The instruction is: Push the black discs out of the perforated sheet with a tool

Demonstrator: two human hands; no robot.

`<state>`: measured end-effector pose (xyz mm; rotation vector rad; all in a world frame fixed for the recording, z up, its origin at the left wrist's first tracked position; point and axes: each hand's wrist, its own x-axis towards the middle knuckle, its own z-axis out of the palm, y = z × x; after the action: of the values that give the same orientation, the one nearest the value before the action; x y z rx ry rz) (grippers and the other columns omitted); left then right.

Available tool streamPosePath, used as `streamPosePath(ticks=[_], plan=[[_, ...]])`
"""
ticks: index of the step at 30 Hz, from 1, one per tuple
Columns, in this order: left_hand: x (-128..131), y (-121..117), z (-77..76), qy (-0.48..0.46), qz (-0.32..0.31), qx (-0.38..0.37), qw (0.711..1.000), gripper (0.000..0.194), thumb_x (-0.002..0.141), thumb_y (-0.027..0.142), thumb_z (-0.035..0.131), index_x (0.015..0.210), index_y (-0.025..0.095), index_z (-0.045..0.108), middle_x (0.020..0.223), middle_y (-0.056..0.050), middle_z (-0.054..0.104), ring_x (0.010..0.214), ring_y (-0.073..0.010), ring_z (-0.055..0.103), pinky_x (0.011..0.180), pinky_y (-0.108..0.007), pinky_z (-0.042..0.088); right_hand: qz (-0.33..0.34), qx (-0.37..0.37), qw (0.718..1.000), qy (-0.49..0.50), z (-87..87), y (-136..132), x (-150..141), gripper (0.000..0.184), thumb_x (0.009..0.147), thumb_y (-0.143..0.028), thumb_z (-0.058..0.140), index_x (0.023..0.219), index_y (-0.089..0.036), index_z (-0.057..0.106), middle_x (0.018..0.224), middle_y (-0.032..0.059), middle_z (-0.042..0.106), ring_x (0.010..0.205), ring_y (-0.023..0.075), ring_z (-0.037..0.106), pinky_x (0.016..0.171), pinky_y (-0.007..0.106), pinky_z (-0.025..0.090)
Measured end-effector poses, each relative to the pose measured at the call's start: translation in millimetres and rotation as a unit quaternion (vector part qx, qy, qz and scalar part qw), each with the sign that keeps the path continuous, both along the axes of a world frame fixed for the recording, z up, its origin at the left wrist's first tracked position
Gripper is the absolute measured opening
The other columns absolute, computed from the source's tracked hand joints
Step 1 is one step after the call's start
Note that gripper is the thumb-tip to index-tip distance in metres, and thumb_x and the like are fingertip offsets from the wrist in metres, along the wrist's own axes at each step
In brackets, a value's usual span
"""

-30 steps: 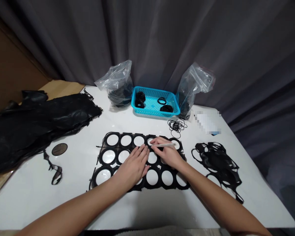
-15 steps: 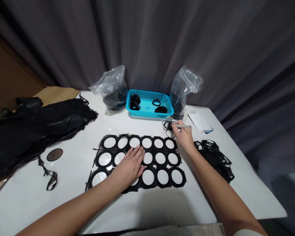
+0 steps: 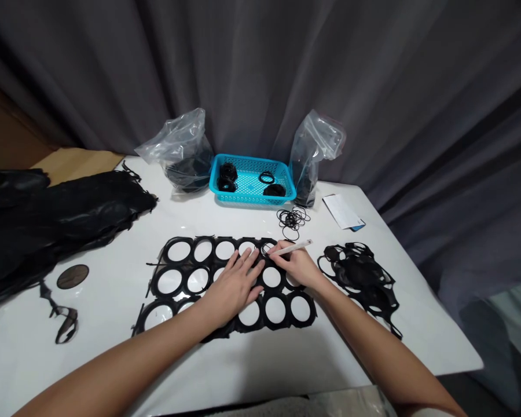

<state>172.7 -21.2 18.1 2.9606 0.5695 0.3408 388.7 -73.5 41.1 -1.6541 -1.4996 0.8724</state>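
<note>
My left hand (image 3: 235, 285) lies flat, fingers stretched out, on a black rubbery sheet (image 3: 262, 313) with rows of round holes. In my right hand (image 3: 298, 267) is a slim white pen-shaped tool (image 3: 294, 247), pinched between the fingers. Its tip meets the back row of the sheet, right of my left fingertips. A thin black ring appears in the hole by the tip; my fingers partly hide it. Behind the sheet lies a loose tangle of thin black rings (image 3: 293, 218).
A blue basket (image 3: 252, 201) with black rings stands at the back between two clear bags (image 3: 186, 147) (image 3: 315, 150). Black sheeting (image 3: 65, 214) covers the left side, near a dark disc (image 3: 73, 276). Black cut-out scraps (image 3: 360, 269) and a white card (image 3: 342, 211) lie right.
My right hand has moved left and nearer with the white tool, from the ring tangle to the sheet's back row. My left hand stays on the sheet. The whole view has shifted slightly.
</note>
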Motion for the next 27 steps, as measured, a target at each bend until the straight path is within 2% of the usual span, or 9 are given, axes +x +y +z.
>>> streamPosePath(ticks=[5, 9, 13, 15, 17, 19, 22, 24, 27], plan=[[-1, 0, 0.5, 0.0, 0.002, -0.001, 1.0, 0.054, 0.098, 0.038, 0.057, 0.146, 0.014, 0.047, 0.158, -0.019, 0.04, 0.147, -0.0357, 0.037, 0.119, -0.054, 0.03, 0.006, 0.023, 0.999, -0.035, -0.3, 1, -1, 0.01, 0.092, -0.026, 0.056, 0.085, -0.021, 0.063, 0.094, 0.0037, 0.071, 0.091, 0.0209, 0.065, 0.084, 0.034, 0.047], [-1, -1, 0.1, -0.01, 0.007, -0.011, 1.0, 0.055, 0.097, 0.035, 0.06, 0.146, 0.015, 0.047, 0.161, -0.02, 0.034, 0.149, -0.0353, 0.033, 0.121, -0.053, 0.029, 0.027, 0.087, 0.988, -0.126, -1.1, -7, -9, 0.012, 0.095, -0.021, 0.054, 0.084, -0.021, 0.059, 0.092, 0.0045, 0.07, 0.09, 0.0214, 0.063, 0.084, 0.035, 0.046], [-3, 0, -0.1, -0.011, 0.018, -0.015, 1.0, 0.059, 0.093, 0.035, 0.065, 0.147, 0.018, 0.047, 0.164, -0.022, 0.027, 0.151, -0.0406, 0.025, 0.119, -0.055, 0.031, 0.083, 0.152, 0.939, -0.299, -7.1, -17, -23, 0.015, 0.096, -0.013, 0.048, 0.103, -0.018, 0.061, 0.105, 0.0117, 0.07, 0.098, 0.0263, 0.06, 0.089, 0.041, 0.042], [-3, 0, -0.5, -0.007, 0.024, -0.015, 1.0, 0.061, 0.093, 0.036, 0.066, 0.148, 0.019, 0.046, 0.164, -0.023, 0.025, 0.15, -0.0426, 0.025, 0.118, -0.056, 0.032, 0.086, 0.161, 0.912, -0.366, -9.6, -13, -21, 0.019, 0.093, -0.01, 0.048, 0.106, -0.017, 0.06, 0.111, 0.0146, 0.069, 0.102, 0.0285, 0.058, 0.091, 0.042, 0.04], [-3, 0, -1.3, -0.004, 0.029, -0.013, 0.999, 0.061, 0.094, 0.038, 0.065, 0.149, 0.02, 0.045, 0.165, -0.022, 0.022, 0.15, -0.0433, 0.025, 0.117, -0.057, 0.032, 0.031, 0.147, 0.903, -0.403, -9.0, -3, -6, 0.019, 0.091, -0.009, 0.048, 0.101, -0.017, 0.061, 0.104, 0.0147, 0.07, 0.098, 0.0289, 0.058, 0.088, 0.041, 0.04], [-4, 0, -2.1, -0.001, 0.031, -0.012, 0.999, 0.06, 0.095, 0.04, 0.063, 0.149, 0.021, 0.046, 0.166, -0.022, 0.019, 0.15, -0.0439, 0.025, 0.117, -0.057, 0.031, -0.082, 0.12, 0.9, -0.411, -4.8, 10, 21, 0.017, 0.091, -0.011, 0.045, 0.093, -0.018, 0.061, 0.089, 0.0128, 0.069, 0.087, 0.028, 0.058, 0.082, 0.04, 0.04], [-5, 0, -2.0, 0.004, 0.033, -0.009, 0.999, 0.059, 0.095, 0.041, 0.063, 0.148, 0.022, 0.047, 0.166, -0.021, 0.019, 0.15, -0.0437, 0.026, 0.118, -0.055, 0.031, -0.233, 0.098, 0.903, -0.348, 6.4, 19, 64, 0.016, 0.093, -0.019, 0.044, 0.085, -0.02, 0.058, 0.08, 0.0097, 0.067, 0.074, 0.025, 0.057, 0.072, 0.035, 0.04], [-4, 1, -0.1, 0.004, 0.04, -0.005, 0.999, 0.057, 0.094, 0.042, 0.064, 0.146, 0.022, 0.05, 0.167, -0.019, 0.019, 0.15, -0.043, 0.027, 0.117, -0.055, 0.033, -0.268, 0.088, 0.919, -0.274, 14.0, 14, 81, 0.015, 0.092, -0.026, 0.047, 0.081, -0.022, 0.056, 0.08, 0.0081, 0.069, 0.071, 0.0232, 0.058, 0.069, 0.033, 0.04], [6, 3, 5.5, 0.003, 0.034, 0.01, 0.999, 0.054, 0.096, 0.044, 0.061, 0.142, 0.018, 0.053, 0.164, -0.021, 0.026, 0.149, -0.0424, 0.031, 0.117, -0.057, 0.032, -0.225, 0.054, 0.96, -0.159, 20.5, -3, 79, 0.017, 0.09, -0.034, 0.053, 0.078, -0.023, 0.057, 0.087, 0.0065, 0.073, 0.077, 0.0226, 0.062, 0.073, 0.032, 0.044]])
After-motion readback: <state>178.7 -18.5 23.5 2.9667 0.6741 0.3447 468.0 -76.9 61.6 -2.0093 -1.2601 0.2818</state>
